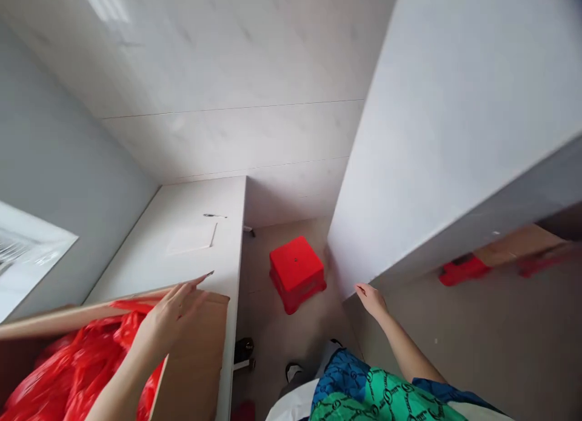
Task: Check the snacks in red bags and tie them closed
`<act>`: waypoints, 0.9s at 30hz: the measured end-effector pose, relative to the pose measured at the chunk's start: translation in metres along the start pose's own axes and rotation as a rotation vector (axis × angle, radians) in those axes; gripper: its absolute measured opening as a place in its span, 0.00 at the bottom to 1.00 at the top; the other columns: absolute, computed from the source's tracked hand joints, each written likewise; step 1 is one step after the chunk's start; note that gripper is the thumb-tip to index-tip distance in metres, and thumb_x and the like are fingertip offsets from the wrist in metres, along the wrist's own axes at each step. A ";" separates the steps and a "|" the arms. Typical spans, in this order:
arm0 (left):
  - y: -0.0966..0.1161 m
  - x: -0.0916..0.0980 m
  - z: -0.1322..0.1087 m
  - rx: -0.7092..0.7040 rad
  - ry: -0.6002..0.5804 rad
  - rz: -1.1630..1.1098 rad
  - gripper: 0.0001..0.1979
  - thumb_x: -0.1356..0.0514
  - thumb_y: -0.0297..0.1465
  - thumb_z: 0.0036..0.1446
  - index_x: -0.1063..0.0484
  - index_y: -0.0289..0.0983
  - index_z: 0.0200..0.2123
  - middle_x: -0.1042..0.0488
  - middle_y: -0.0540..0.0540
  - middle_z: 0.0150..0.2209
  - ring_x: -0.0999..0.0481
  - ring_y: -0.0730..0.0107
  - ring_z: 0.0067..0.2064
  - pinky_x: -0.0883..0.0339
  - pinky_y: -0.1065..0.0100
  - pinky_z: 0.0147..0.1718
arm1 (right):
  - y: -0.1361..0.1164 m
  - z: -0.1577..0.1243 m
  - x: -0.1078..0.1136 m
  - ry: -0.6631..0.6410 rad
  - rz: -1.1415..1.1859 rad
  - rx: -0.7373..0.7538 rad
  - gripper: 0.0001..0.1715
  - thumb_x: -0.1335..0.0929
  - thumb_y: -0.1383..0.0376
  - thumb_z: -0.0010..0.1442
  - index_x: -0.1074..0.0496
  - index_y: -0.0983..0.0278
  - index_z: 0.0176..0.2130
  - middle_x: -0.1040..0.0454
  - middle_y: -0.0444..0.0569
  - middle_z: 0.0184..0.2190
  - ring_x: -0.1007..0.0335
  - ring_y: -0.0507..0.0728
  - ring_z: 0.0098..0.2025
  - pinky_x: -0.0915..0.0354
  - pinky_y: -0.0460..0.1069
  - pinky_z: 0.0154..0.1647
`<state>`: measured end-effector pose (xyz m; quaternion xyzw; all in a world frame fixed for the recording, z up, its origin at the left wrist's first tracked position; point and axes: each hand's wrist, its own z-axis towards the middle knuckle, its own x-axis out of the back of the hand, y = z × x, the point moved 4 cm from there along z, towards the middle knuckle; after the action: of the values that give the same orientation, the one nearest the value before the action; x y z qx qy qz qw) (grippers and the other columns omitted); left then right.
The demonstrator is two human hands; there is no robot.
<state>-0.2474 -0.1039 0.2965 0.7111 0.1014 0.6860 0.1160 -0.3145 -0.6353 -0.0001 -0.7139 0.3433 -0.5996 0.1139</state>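
Observation:
My left hand (175,306) reaches over the rim of an open cardboard box (195,354) at the lower left, fingers stretched out and slightly blurred. Near its fingertips is a small dark slim thing (210,274), too small to name. Red plastic bags (77,366) fill the box beneath my left forearm. On the white tabletop (227,197) behind lie another slim dark object (214,215) and a flat white rectangle (193,238). My right hand (370,298) is closed beside the lower corner of a tall white panel (409,136), with nothing visible in it.
A red plastic stool (296,266) stands on the floor between the table and the panel. Past the panel, red items (464,269) and a cardboard box (518,245) lie at the right. My shoe (293,371) shows below the stool. Pale wall panels (227,63) rise ahead.

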 end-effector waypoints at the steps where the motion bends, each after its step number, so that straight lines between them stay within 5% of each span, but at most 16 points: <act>1: 0.019 -0.017 0.006 -0.053 -0.039 -0.049 0.29 0.48 0.53 0.59 0.30 0.48 0.59 0.22 0.47 0.52 0.21 0.54 0.51 0.25 0.65 0.40 | 0.013 -0.008 0.008 0.002 0.011 -0.025 0.22 0.42 0.56 0.66 0.22 0.58 0.45 0.19 0.50 0.43 0.23 0.61 0.45 0.35 0.52 0.46; 4: 0.078 -0.088 0.015 -0.169 -0.257 -0.203 0.30 0.45 0.54 0.56 0.27 0.46 0.56 0.20 0.47 0.48 0.20 0.55 0.50 0.25 0.64 0.44 | 0.061 -0.035 0.030 0.001 0.052 -0.111 0.18 0.39 0.58 0.65 0.21 0.57 0.41 0.18 0.47 0.38 0.23 0.60 0.43 0.37 0.50 0.44; 9: 0.186 -0.235 0.003 -0.275 -0.646 -0.271 0.30 0.45 0.52 0.54 0.26 0.43 0.54 0.19 0.46 0.47 0.21 0.56 0.51 0.28 0.63 0.51 | 0.174 -0.080 0.088 0.041 0.144 -0.271 0.14 0.36 0.60 0.63 0.20 0.57 0.37 0.18 0.47 0.37 0.23 0.59 0.42 0.37 0.49 0.42; 12: 0.271 -0.315 -0.014 -0.333 -0.871 -0.093 0.29 0.42 0.49 0.52 0.24 0.40 0.52 0.19 0.42 0.46 0.21 0.53 0.50 0.29 0.62 0.50 | 0.254 -0.100 0.133 0.071 0.222 -0.337 0.16 0.38 0.59 0.64 0.21 0.59 0.37 0.18 0.50 0.39 0.22 0.59 0.43 0.36 0.49 0.41; 14: 0.341 -0.352 -0.024 -0.355 -0.939 0.009 0.29 0.42 0.47 0.53 0.25 0.38 0.53 0.20 0.39 0.48 0.21 0.53 0.51 0.30 0.63 0.50 | 0.305 -0.109 0.164 0.084 0.281 -0.365 0.18 0.39 0.59 0.64 0.22 0.60 0.38 0.18 0.51 0.40 0.22 0.59 0.43 0.35 0.48 0.41; 17: 0.461 -0.382 -0.032 -0.444 -0.917 0.042 0.27 0.47 0.45 0.59 0.29 0.39 0.57 0.21 0.40 0.50 0.21 0.58 0.51 0.31 0.66 0.50 | 0.368 -0.115 0.210 0.099 0.357 -0.397 0.19 0.40 0.59 0.64 0.22 0.60 0.39 0.19 0.52 0.41 0.23 0.59 0.44 0.34 0.49 0.42; 21: 0.607 -0.401 -0.034 -0.631 -0.935 0.078 0.27 0.51 0.43 0.63 0.32 0.40 0.61 0.23 0.41 0.53 0.22 0.61 0.51 0.31 0.66 0.50 | 0.418 -0.114 0.267 0.107 0.433 -0.408 0.19 0.40 0.56 0.64 0.23 0.60 0.40 0.19 0.51 0.41 0.24 0.61 0.45 0.34 0.51 0.45; 27: 0.747 -0.445 -0.010 -0.717 -0.966 0.187 0.27 0.45 0.46 0.58 0.29 0.41 0.58 0.24 0.39 0.55 0.27 0.49 0.58 0.37 0.54 0.58 | 0.463 -0.082 0.336 0.085 0.552 -0.336 0.21 0.38 0.52 0.63 0.23 0.60 0.41 0.20 0.50 0.39 0.25 0.60 0.43 0.34 0.51 0.45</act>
<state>-0.2859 -0.9506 0.1002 0.8644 -0.2630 0.2843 0.3206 -0.5397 -1.1671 0.0167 -0.5771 0.6223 -0.5105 0.1383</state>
